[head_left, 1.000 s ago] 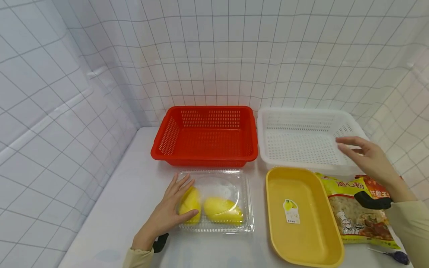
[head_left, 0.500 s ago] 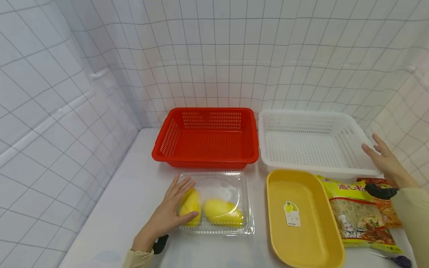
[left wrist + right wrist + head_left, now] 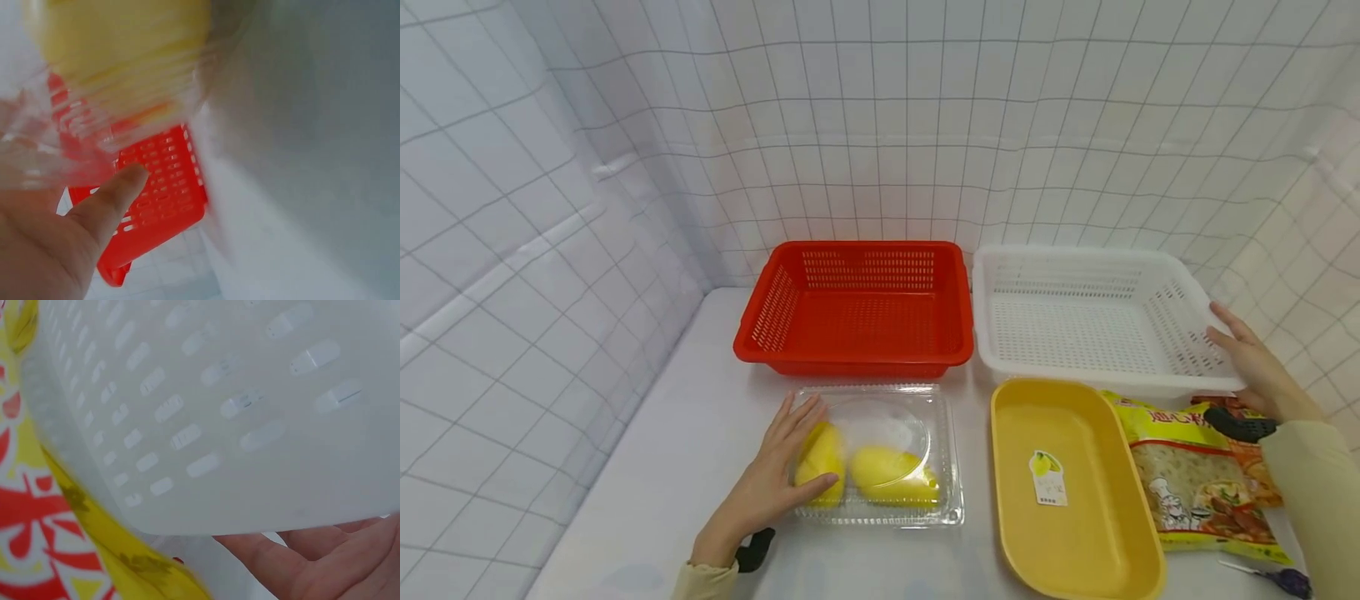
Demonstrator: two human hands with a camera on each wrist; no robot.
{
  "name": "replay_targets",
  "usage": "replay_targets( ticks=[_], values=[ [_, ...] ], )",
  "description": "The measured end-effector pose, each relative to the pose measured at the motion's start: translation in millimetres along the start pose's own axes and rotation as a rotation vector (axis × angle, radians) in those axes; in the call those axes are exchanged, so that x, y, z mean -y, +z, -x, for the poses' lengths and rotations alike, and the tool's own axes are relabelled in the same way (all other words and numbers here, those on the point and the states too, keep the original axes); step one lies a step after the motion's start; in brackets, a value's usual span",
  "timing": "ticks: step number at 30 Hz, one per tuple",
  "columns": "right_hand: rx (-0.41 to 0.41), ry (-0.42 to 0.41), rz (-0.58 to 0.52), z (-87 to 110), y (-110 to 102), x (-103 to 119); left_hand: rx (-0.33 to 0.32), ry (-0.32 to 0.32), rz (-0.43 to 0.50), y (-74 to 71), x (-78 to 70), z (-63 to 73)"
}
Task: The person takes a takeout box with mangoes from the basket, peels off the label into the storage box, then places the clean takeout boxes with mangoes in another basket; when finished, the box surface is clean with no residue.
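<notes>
In the head view my left hand (image 3: 775,467) rests with spread fingers on the left side of a clear plastic clamshell box (image 3: 898,410). Two yellow, rounded fruit-like things (image 3: 895,477) show through its lid. The left wrist view has the thumb (image 3: 119,194) beside the clear plastic and a yellow shape behind it. My right hand (image 3: 1258,367) is at the right end of a white perforated basket (image 3: 1097,379), fingertips right at the rim. Seen from the right wrist, its fingers (image 3: 269,556) lie along the basket's outer edge.
A red perforated basket (image 3: 853,357) stands behind the clamshell. A yellow tray (image 3: 1082,533) with a lemon-printed label lies before the white basket. Beside it are a yellow food packet (image 3: 1187,475), an orange-red packet (image 3: 1255,467) and a small dark purple item (image 3: 1291,581).
My right hand has moved rightward, from over the white basket's right end to the outside of its rim. The left hand stays on the clamshell. The head view has shifted slightly.
</notes>
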State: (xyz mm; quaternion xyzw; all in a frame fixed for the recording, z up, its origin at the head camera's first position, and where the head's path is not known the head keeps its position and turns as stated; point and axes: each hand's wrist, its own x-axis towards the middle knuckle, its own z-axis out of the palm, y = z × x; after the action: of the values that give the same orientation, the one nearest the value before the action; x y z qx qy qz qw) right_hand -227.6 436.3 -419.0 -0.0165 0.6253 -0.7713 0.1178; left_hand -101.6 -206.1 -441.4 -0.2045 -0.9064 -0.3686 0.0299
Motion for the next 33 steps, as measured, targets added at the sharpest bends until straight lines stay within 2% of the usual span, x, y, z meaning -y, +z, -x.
replay_targets(
  ticks=[2,4,6,8,11,13,15,21,27,31,33],
  values=[
    [0.005,0.004,-0.004,-0.1,0.7,0.6,-0.026,-0.008,0.053,0.4,0.5,0.6],
    [0.008,0.009,-0.004,0.3,1.3,0.5,-0.051,-0.049,0.122,0.3,1.3,0.9],
    [0.009,0.012,-0.003,0.8,2.0,-0.2,-0.071,-0.127,0.197,-1.0,2.5,0.6],
    [0.004,0.011,0.01,0.8,2.8,-0.6,-0.071,-0.237,0.266,-3.8,3.9,0.1],
    [-0.01,0.008,0.034,0.5,3.5,-0.6,-0.045,-0.395,0.33,-7.9,6.7,-1.5],
    [-0.02,0.009,0.05,0.6,3.7,-0.3,-0.009,-0.462,0.345,-10.4,8.4,-2.6],
    [-0.029,0.01,0.064,1.0,3.7,0.0,0.012,-0.499,0.358,-11.8,10.1,-4.6],
    [-0.041,0.006,0.079,1.8,3.6,1.1,0.015,-0.526,0.443,-15.2,12.3,-9.6],
    [-0.009,-0.012,0.025,2.0,4.6,0.8,0.017,-0.535,0.572,-20.4,5.9,-10.5],
    [0.017,-0.03,-0.012,2.6,5.1,-0.1,0.046,-0.478,0.62,-31.9,-6.2,-14.0],
    [0.019,-0.036,-0.011,2.8,5.0,-0.1,0.066,-0.43,0.63,-40.6,-13.8,-19.2]
  ],
)
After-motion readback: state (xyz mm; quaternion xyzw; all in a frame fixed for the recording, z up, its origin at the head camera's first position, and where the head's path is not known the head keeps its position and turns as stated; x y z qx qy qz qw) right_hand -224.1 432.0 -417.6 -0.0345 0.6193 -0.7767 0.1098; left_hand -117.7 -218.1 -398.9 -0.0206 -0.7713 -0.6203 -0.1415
